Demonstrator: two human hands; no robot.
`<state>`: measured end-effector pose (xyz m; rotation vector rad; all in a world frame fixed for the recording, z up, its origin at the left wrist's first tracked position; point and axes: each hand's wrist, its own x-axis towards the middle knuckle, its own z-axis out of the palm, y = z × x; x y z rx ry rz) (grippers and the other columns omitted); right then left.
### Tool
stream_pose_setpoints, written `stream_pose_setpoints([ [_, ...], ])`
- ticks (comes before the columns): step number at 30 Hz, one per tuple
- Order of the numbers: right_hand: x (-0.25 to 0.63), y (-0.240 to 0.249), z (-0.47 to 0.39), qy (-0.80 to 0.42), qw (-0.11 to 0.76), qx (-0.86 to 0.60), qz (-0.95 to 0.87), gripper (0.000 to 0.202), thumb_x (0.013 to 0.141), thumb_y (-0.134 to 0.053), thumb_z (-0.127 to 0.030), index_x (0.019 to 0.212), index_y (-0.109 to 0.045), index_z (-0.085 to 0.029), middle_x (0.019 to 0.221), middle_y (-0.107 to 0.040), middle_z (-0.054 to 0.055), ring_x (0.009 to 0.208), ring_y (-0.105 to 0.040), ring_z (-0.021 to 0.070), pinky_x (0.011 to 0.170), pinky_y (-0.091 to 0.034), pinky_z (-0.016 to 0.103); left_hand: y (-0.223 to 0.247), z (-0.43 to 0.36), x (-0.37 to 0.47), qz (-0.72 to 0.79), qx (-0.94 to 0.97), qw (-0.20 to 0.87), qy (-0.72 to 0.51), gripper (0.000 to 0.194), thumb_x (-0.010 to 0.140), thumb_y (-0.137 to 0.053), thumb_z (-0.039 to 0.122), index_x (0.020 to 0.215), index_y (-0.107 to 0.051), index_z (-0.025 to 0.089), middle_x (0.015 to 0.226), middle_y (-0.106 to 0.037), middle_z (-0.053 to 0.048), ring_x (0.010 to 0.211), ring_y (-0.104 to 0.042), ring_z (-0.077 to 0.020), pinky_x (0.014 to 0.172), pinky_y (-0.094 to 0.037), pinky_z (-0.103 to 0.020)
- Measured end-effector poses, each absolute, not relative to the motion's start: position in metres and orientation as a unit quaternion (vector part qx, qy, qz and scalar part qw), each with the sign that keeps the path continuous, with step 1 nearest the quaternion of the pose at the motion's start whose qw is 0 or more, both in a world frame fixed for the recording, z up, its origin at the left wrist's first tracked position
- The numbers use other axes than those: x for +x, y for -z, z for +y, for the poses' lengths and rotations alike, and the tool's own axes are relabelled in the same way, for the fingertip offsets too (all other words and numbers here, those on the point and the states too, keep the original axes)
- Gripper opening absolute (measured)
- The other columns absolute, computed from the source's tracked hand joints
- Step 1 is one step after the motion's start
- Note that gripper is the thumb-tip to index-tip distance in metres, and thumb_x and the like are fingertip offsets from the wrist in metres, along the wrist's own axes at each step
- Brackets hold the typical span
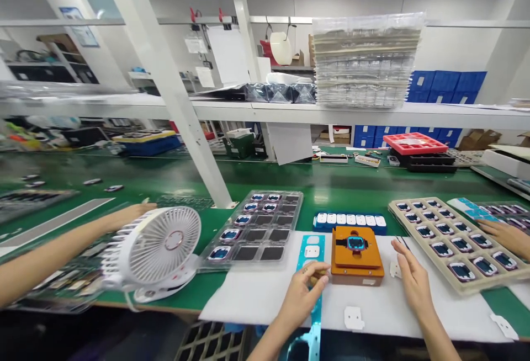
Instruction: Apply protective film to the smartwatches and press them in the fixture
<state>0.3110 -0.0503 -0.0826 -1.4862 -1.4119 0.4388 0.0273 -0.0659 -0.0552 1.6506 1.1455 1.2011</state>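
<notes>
A small square watch unit with a dark strap sits face up on the orange fixture block, which rests on a white sheet. The left hand is just beside the block's near left corner, thumb and forefinger drawn close; whether anything is pinched there, or the block is touched, I cannot tell. The right hand is spread wide at the block's right, holding nothing visible. For careful handling, I would keep the block flat and square, steady it low on its sides, and keep fingertips off the watch face.

A blue film strip runs under the left hand and over the near edge, so a sleeve or wrist could drag it. Loose white cut pieces lie near the block and beside the right hand; these could slip underneath. Behind the block is a blue holder with white pads. A clear compartment tray lies to the left, partly filled, and a filled beige tray limits room on the right. Farther left, a white fan stands in the way of sideways reach. Co-workers' hands show at far left and far right.
</notes>
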Motion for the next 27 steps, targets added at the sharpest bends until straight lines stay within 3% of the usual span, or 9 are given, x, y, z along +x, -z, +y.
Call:
stream_pose_setpoints([
  [3,0.309,0.082,-0.048,-0.194,0.497,-0.616,-0.580,0.057,0.087,-0.040,-0.057,0.120,-0.062,-0.017,0.127,-0.060,0.013,0.121,-0.054,0.0303,0.103,-0.042,0.048,0.004,-0.059,0.010,0.419,0.737,0.323,-0.421,0.021,0.081,-0.058,0.032,0.092,-0.072,0.020,0.088,-0.070,-0.008,0.076,-0.063,-0.0185,0.071,-0.051,-0.028],
  [8,0.306,0.078,-0.046,-0.218,0.486,-0.615,-0.581,0.056,0.083,-0.045,-0.059,0.114,-0.066,-0.017,0.120,-0.064,0.013,0.106,-0.063,0.0304,0.094,-0.051,0.044,-0.121,-0.016,-0.033,0.415,0.844,0.199,-0.276,0.026,0.074,-0.064,0.030,0.097,-0.072,0.025,0.095,-0.073,-0.005,0.083,-0.066,-0.0213,0.074,-0.051,-0.028],
  [11,0.308,0.082,-0.044,-0.233,0.483,-0.622,-0.571,0.057,0.081,-0.047,-0.061,0.113,-0.066,-0.018,0.122,-0.064,0.013,0.099,-0.066,0.0295,0.089,-0.054,0.042,-0.186,0.026,-0.051,0.454,0.810,0.074,-0.364,0.027,0.077,-0.058,0.033,0.097,-0.071,0.021,0.087,-0.072,-0.006,0.076,-0.064,-0.0204,0.072,-0.050,-0.029],
  [13,0.310,0.086,-0.043,-0.239,0.479,-0.629,-0.564,0.057,0.080,-0.047,-0.062,0.113,-0.065,-0.018,0.122,-0.063,0.013,0.098,-0.066,0.0293,0.085,-0.055,0.041,-0.221,0.055,-0.060,0.473,0.753,-0.040,-0.456,0.022,0.077,-0.056,0.030,0.089,-0.070,0.017,0.086,-0.071,-0.007,0.077,-0.062,-0.0202,0.075,-0.049,-0.030],
  [16,0.312,0.090,-0.041,-0.238,0.469,-0.638,-0.562,0.056,0.080,-0.047,-0.062,0.114,-0.065,-0.020,0.123,-0.063,0.011,0.099,-0.066,0.0295,0.083,-0.057,0.039,-0.267,0.097,-0.069,0.498,0.674,-0.129,-0.530,0.021,0.079,-0.051,0.023,0.088,-0.068,0.013,0.088,-0.069,-0.007,0.079,-0.059,-0.0189,0.080,-0.047,-0.031],
  [22,0.313,0.089,-0.040,-0.245,0.454,-0.643,-0.565,0.055,0.079,-0.049,-0.063,0.112,-0.066,-0.022,0.121,-0.064,0.011,0.095,-0.068,0.0299,0.073,-0.060,0.035,-0.328,0.166,-0.065,0.555,0.643,-0.173,-0.499,0.023,0.078,-0.058,0.019,0.099,-0.066,0.011,0.112,-0.059,-0.015,0.107,-0.052,-0.0273,0.098,-0.036,-0.040],
  [27,0.309,0.094,-0.041,-0.206,0.438,-0.686,-0.543,0.058,0.082,-0.041,-0.066,0.113,-0.065,-0.023,0.120,-0.065,0.011,0.098,-0.068,0.0312,0.078,-0.060,0.039,-0.345,0.201,-0.055,0.606,0.610,-0.153,-0.487,0.042,0.077,-0.068,0.026,0.110,-0.059,0.002,0.121,-0.051,-0.025,0.120,-0.042,-0.0399,0.099,-0.029,-0.054],
])
